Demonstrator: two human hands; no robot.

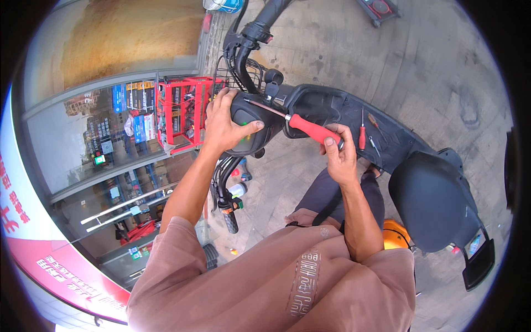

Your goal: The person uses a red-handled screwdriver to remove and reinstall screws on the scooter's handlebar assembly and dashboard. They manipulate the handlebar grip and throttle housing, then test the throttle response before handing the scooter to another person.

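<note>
In front of me is the dark instrument panel [267,123] of an electric scooter, a small green light glowing on its face. My left hand [228,124] grips the panel's left side, thumb across the face and fingers over the far edge. A screwdriver [314,130] with a thick red handle is in my right hand [341,157], fingers closed around the handle's end. Its metal shaft lies across the panel, pointing left, its tip close to my left fingers. Whether the tip touches the panel I cannot tell. A key [272,83] sits just beyond the panel.
On the scooter's footboard [395,146] lie a smaller red screwdriver [362,135] and other hand tools. The black seat [428,199] is at the right. Handlebar grips [229,221] stick out near and far. A red tool cart [185,113] stands left, by a glass shopfront [66,149].
</note>
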